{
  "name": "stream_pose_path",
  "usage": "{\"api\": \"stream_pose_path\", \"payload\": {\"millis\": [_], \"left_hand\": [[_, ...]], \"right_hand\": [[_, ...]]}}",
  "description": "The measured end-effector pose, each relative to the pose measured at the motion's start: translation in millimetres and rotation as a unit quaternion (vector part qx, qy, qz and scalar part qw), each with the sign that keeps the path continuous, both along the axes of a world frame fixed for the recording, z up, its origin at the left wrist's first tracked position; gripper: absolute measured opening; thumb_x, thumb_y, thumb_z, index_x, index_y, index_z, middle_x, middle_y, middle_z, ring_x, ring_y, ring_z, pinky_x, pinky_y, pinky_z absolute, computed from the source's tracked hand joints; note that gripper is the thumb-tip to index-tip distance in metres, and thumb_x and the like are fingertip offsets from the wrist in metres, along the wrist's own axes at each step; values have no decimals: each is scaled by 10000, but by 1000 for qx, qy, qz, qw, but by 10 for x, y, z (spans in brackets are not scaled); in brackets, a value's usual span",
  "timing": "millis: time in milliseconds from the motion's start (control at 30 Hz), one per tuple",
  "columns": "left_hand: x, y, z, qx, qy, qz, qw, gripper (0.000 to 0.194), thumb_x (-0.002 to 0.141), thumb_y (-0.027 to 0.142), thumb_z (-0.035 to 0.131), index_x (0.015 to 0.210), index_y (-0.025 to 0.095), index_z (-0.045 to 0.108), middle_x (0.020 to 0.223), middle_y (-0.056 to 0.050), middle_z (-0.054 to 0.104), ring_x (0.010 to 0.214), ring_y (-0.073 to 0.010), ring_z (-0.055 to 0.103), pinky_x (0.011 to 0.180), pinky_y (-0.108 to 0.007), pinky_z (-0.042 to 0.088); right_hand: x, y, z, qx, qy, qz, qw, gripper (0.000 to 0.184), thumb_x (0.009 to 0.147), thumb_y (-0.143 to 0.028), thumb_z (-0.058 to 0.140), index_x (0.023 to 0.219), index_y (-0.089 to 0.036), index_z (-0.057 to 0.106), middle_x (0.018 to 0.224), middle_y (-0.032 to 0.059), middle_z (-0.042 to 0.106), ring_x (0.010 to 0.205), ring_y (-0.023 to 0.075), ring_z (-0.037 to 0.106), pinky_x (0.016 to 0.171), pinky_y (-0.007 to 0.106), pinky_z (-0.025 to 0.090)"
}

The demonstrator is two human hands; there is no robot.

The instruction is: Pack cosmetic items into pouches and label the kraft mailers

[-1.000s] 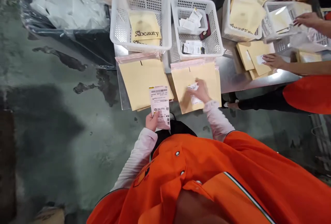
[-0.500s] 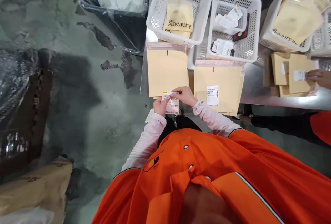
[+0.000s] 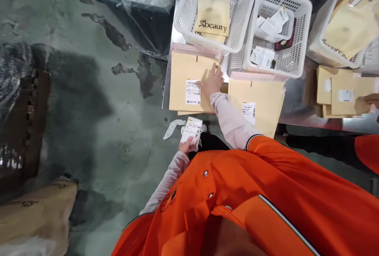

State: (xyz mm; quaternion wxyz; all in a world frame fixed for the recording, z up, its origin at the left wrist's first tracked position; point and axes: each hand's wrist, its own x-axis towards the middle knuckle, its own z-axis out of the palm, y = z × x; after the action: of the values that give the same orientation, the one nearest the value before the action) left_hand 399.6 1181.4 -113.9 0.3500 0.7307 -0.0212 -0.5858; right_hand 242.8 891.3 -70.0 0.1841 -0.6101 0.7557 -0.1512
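A thin **label sheet** [image 3: 192, 129], light and floppy and best held by its edge, is pinched in the left grip [image 3: 186, 145] just off the counter. The right grip [image 3: 212, 82] lies open on a flat yellow envelope [image 3: 188, 70], on the steel counter [image 3: 296, 104], below a white basket [image 3: 284, 64].

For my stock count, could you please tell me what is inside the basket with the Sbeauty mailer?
The basket holds that mailer on top of a second mailer, showing only an edge; anything beneath them is covered.
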Motion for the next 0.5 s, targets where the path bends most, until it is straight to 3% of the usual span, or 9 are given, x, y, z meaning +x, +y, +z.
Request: {"api": "stream_pose_path", "payload": {"millis": [67, 133, 233, 367, 433, 500], "left_hand": [[101, 107, 65, 0, 7, 10, 1000, 258, 701, 211, 901, 905, 150, 755, 1063, -167, 798, 1164, -368, 739, 1051, -521, 585], [204, 98, 125, -29, 18, 16, 999, 286, 707, 241, 908, 936, 150, 761, 1101, -165, 797, 1196, -373, 724, 1063, -510, 585], [332, -95, 198, -99, 19, 10, 995, 352, 702, 308, 915, 982, 157, 765, 1153, -163, 789, 1268, -385, 684, 1087, -509, 573], [411, -465, 331, -167, 5, -28, 986, 518, 662, 436, 920, 1087, 192, 755, 1251, -141, 769, 1321, -386, 648, 1116, -525, 551], [422, -607, 418, -200, -6, -46, 979, 601, 591, 504, 943, 1079, 211, 751, 1267, -133, 764, 1328, -397, 641, 1146, -538, 526], [427, -695, 502, -236, -9, -61, 970, 667, 542, 571, 953, 1076, 226, 749, 1300, -133, 751, 1346, -406, 626, 1182, -553, 495]], "right_hand": [[-84, 90, 11, 47, -16, -72, 996, 983, 744, -493, 919, 1477, -14, 471, 1494, 333, 446, 1404, 464, 435, 1145, 626, 397], [-131, 151, 46, 75, -33, -114, 990, 1010, 694, -464, 953, 1447, 7, 471, 1421, 331, 511, 1353, 444, 499, 1148, 576, 421], [-74, 151, 136, 36, -43, -148, 987, 839, 742, -335, 921, 1404, -35, 503, 1445, 287, 518, 1337, 377, 547, 1167, 501, 438], [101, 158, 262, 23, -119, -144, 982, 519, 956, -222, 659, 1428, -90, 488, 1326, 215, 648, 1254, 333, 640, 1125, 512, 490], [50, 260, 295, 7, -181, -130, 975, 493, 984, -242, 611, 1443, -125, 478, 1255, 164, 699, 1170, 300, 687, 1073, 473, 539], [-217, 466, 321, -38, -237, -129, 962, 549, 958, -308, 659, 1453, -160, 472, 1259, 127, 703, 1133, 263, 697, 1037, 421, 566]]}}
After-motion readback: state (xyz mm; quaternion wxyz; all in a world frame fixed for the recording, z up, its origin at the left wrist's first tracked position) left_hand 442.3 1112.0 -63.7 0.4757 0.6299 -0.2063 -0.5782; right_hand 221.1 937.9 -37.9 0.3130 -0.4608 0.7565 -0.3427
